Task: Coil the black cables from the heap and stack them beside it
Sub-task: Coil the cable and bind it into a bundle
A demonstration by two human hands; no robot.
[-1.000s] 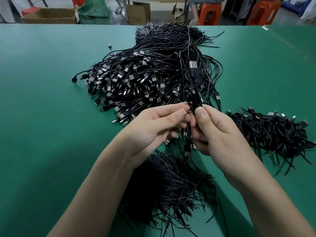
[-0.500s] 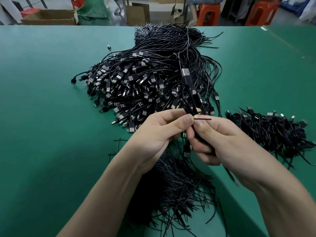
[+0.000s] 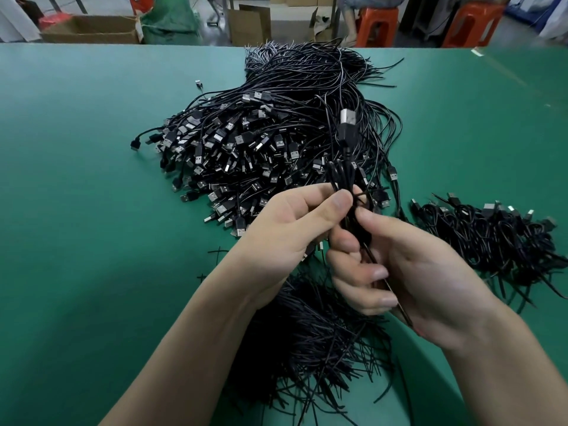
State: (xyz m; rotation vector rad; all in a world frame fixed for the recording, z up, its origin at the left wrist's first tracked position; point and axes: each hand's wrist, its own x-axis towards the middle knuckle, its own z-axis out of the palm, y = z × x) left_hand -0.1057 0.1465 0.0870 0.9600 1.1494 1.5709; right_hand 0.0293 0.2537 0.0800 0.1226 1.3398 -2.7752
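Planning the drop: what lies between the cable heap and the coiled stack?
Head view: only a narrow strip of bare table separates heap and stack.

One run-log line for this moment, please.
left hand: pinches coiled black USB cable | right hand: grips it lower | coiled black cable stack: right of black heap

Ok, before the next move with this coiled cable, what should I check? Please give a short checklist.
1. Grip of the left hand on the coiled cable: ok.
2. Grip of the right hand on its lower part: ok.
3. Coil fastened: cannot tell, the hands hide its middle.
4. The USB plug stands free above both hands: ok.
5. The stack lies right of the heap: ok.
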